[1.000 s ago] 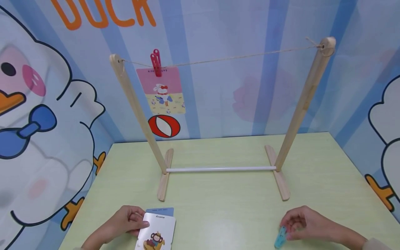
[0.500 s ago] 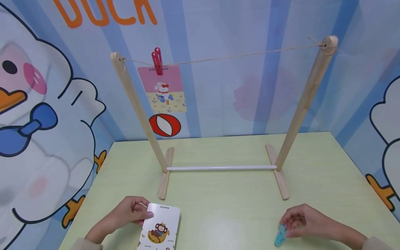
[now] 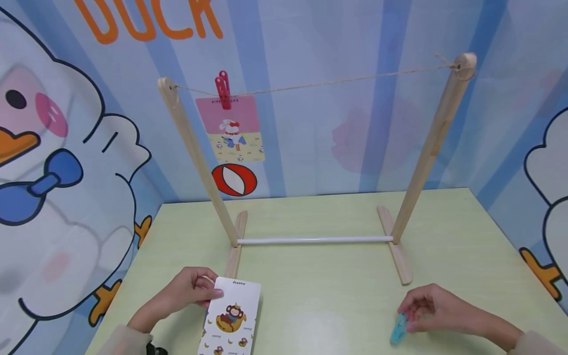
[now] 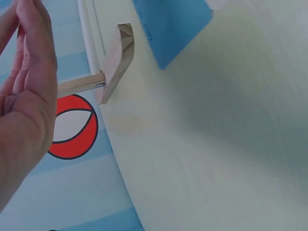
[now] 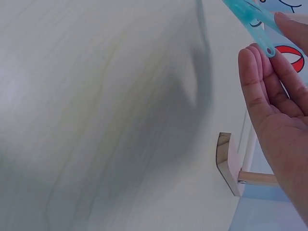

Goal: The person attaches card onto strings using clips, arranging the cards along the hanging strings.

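My left hand (image 3: pixel 194 291) pinches a white card (image 3: pixel 237 296) at its upper left corner, between thumb and fingers. A monkey on a banana is printed on it, and its lower edge lies outside the head view. In the left wrist view a blue card surface (image 4: pixel 175 29) hangs above the table, a white corner beside it; whether it is a second card I cannot tell. My right hand (image 3: pixel 437 310) pinches a light blue clothespin (image 3: pixel 399 329) by its handle end, low over the table's right side. The right wrist view shows the clothespin (image 5: pixel 252 21) between thumb and fingers.
A wooden stand with two posts (image 3: pixel 432 148) and a white rod (image 3: pixel 315 240) stands behind the hands. A string (image 3: pixel 328 85) runs between the post tops. On its left part a red clothespin (image 3: pixel 224 91) holds a pink-and-yellow card (image 3: pixel 237 133). A printed backdrop encloses the table (image 3: pixel 319 286).
My left hand has moved up and slightly right with the white card, showing more of it. The blue card edge behind it has gone from the head view. My right hand has barely moved.
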`<state>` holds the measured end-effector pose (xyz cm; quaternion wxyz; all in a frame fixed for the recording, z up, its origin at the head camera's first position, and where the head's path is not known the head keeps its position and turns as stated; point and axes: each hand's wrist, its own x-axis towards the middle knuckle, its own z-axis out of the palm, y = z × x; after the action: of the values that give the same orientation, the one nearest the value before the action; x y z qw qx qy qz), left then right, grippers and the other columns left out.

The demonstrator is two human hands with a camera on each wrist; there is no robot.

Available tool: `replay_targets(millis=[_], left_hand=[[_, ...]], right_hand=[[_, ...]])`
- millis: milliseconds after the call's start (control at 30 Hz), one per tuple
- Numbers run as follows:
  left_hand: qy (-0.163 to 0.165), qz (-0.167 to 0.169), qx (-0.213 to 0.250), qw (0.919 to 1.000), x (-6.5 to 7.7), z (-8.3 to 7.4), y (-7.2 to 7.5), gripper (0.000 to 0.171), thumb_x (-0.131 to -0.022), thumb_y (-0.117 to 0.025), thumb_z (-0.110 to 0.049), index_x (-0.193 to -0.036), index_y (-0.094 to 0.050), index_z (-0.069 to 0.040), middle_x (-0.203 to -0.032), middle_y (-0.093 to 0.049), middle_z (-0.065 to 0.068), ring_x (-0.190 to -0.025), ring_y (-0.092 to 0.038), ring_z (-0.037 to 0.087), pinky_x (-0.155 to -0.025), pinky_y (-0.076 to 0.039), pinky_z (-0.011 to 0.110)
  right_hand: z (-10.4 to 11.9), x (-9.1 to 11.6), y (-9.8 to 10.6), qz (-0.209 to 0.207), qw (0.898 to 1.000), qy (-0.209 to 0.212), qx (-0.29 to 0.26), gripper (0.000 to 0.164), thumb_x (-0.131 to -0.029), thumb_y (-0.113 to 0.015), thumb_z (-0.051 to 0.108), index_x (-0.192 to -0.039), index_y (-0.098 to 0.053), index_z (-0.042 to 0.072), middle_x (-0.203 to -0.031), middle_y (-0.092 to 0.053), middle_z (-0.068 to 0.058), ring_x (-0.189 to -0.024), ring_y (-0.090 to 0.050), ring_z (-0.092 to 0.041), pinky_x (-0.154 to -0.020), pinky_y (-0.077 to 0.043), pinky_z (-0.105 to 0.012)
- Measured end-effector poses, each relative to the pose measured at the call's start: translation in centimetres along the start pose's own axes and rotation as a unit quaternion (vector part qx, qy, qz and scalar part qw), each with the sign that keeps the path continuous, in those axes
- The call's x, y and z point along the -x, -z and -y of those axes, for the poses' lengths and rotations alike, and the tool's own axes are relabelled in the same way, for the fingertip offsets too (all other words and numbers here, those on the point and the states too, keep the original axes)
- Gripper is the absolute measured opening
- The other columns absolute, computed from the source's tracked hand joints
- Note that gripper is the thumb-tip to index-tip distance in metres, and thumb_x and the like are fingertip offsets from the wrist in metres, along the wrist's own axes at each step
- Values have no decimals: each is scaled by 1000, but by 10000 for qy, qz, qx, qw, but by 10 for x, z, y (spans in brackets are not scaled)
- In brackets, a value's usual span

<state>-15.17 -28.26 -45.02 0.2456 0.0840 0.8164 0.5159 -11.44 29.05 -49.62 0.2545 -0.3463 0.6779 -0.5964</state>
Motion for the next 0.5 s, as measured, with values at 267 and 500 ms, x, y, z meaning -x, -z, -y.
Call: replay_targets(millis=[267,500], left_hand=[[-175,-95,-65,9998,-6,-12,2,34,-88,-78,-19,-107,-62,4,-89,-74,12,-70,-70,21,-66,-61,34],[-398,-113,-88,9991,-13,-23,0,31,-89,-77,-14,-108,-62,5,-87,-73,11,-69,-70,20,-66,-60,33]], right_hand=[[8,0,6,-44,9999,-130,35,18,-92,-65,-6,-110,-64,-11,-99,-70,-12,-84,-67,-10,-71,-58,-28],[14,1,13,-40,9999,-140,79,20,-93,-64,-7,-112,-62,-13,-101,-69,-14,-86,-68,-16,-73,-58,-32]])
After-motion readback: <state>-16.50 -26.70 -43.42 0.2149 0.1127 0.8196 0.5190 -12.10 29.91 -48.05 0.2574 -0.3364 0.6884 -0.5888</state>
